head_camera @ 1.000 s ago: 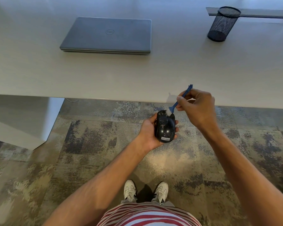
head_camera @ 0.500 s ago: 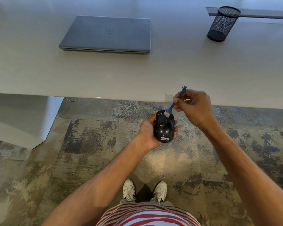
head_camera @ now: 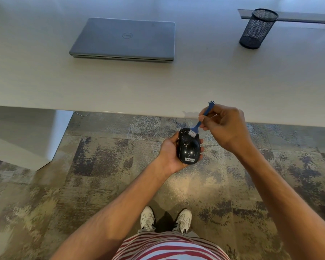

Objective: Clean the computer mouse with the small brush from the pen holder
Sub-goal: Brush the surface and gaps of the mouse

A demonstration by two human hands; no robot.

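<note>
The glossy black, white-speckled computer mouse (head_camera: 188, 146) is being cradled in the cupped left hand (head_camera: 170, 153) out over the patterned carpet (head_camera: 101, 156), probably so loosened dust is being dropped clear of the pale desk (head_camera: 176, 81). The small blue plastic brush (head_camera: 200, 121) is being pinched mid-handle by the closed right hand (head_camera: 225, 127), its white bristles being pressed on the mouse's far right corner. The black mesh pen holder (head_camera: 256, 29) is being left standing far right on the desk, well apart.

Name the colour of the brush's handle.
Blue handle, white bristles; the brush shows clearly in the head view.
</note>
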